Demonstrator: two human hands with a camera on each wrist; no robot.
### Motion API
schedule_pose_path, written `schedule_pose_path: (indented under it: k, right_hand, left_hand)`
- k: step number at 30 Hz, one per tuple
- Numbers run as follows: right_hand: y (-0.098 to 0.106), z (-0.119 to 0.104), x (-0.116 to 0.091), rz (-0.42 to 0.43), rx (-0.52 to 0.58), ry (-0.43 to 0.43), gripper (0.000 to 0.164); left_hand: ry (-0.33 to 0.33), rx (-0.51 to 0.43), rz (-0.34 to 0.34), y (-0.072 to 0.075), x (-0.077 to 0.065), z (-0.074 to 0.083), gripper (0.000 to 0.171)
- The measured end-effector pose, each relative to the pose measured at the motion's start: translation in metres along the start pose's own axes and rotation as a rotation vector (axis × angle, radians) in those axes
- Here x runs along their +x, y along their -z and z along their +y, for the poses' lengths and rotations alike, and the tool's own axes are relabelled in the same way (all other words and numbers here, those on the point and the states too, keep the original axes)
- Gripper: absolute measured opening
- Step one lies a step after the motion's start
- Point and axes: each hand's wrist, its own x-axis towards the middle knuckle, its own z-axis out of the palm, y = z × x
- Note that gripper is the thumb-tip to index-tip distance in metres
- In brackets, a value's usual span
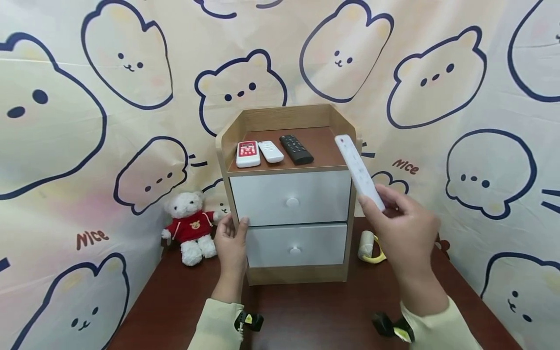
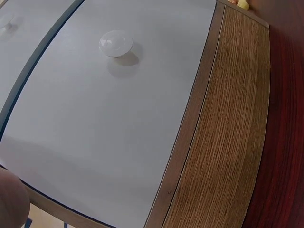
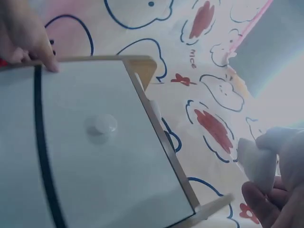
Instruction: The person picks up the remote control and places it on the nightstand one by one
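Note:
My right hand [image 1: 409,226] pinches a long white remote control [image 1: 359,170] by its lower end, in front of the right side of a small wooden cabinet [image 1: 297,274]. In the right wrist view the white remote [image 3: 258,164] shows between thumb and fingers. My left hand [image 1: 232,243] rests against the cabinet's left edge, thumb at the front. On the cabinet's top shelf lie a white remote with a red face [image 1: 248,154], a small white remote [image 1: 271,151] and a black remote [image 1: 296,149]. Both white drawers, upper [image 1: 267,199] and lower [image 1: 271,245], are closed.
A white teddy bear in a red hoodie [image 1: 190,228] sits left of the cabinet on the dark red-brown table [image 1: 293,311]. To the right are a white roll [image 1: 366,244] and a yellow ring-shaped thing [image 1: 379,256]. A bear-patterned cloth [image 1: 337,53] hangs behind.

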Motion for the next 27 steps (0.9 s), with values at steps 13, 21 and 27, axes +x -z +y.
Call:
schedule_pose_path:
  k: [13, 21, 27]
  right_hand:
    - [-0.077, -0.035, 0.063, -0.046, -0.190, 0.250, 0.044]
    - [-0.100, -0.030, 0.074, -0.081, -0.405, 0.295, 0.047]
    - [-0.107, -0.025, 0.077, -0.068, -0.574, 0.358, 0.051]
  left_hand:
    - [0.030, -0.007, -0.012, 0.003, -0.001, 0.003, 0.053]
    - [0.023, -0.008, -0.029, 0.002, 0.001, 0.002, 0.052]
    - [0.007, -0.013, -0.016, 0.003, 0.000, 0.002, 0.050]
